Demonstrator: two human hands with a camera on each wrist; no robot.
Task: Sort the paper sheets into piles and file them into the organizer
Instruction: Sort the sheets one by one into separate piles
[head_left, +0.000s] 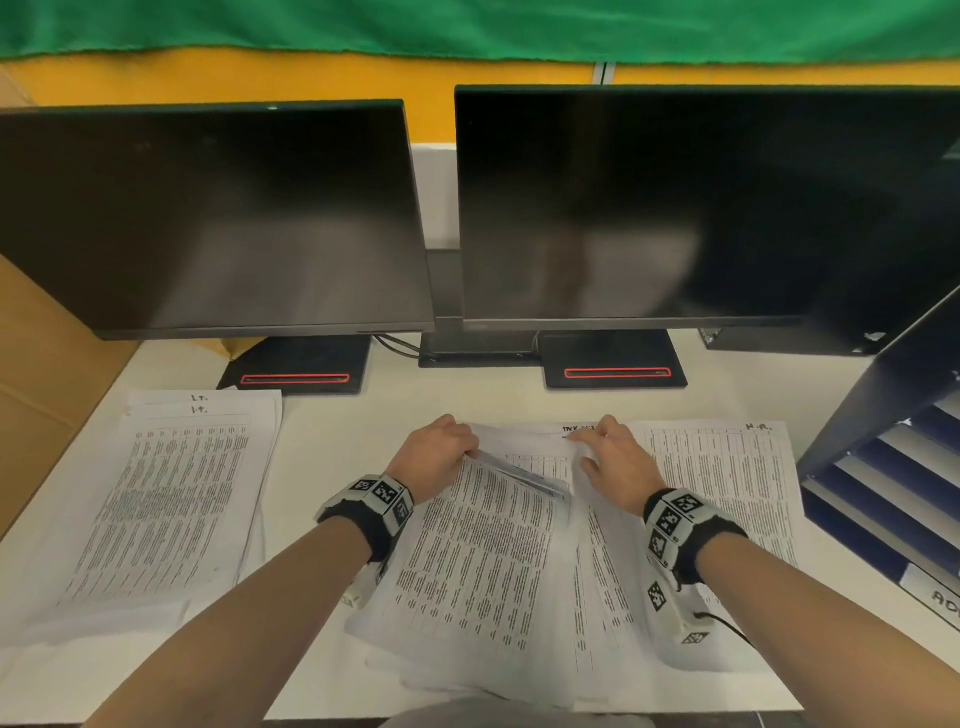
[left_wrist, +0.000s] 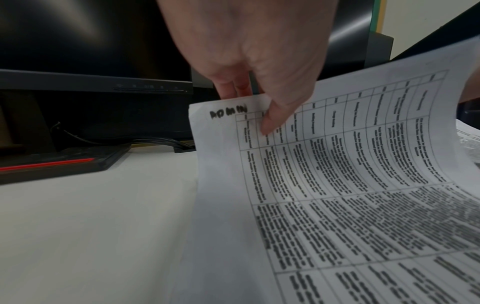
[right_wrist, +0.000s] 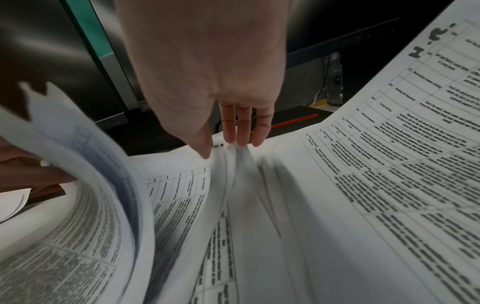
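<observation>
The middle stack of printed sheets (head_left: 498, 561) lies loosely fanned in front of me. My left hand (head_left: 467, 448) pinches the top corner of a sheet marked ADMIN (left_wrist: 337, 185), thumb on its face and fingers behind, and the sheet curves up off the stack. My right hand (head_left: 584, 446) pinches the top edges of lower sheets in the stack (right_wrist: 233, 164) between thumb and straight fingers. One sorted pile (head_left: 176, 493) lies at the left, and a pile marked H.R. (head_left: 727, 478) lies at the right. The dark blue slotted organizer (head_left: 883, 467) stands at the far right.
Two dark monitors (head_left: 208, 218) (head_left: 675, 208) stand on black bases (head_left: 296, 369) right behind the papers. A brown cardboard box (head_left: 47, 374) fills the left edge. White desk (head_left: 332, 431) shows between the left pile and the middle stack.
</observation>
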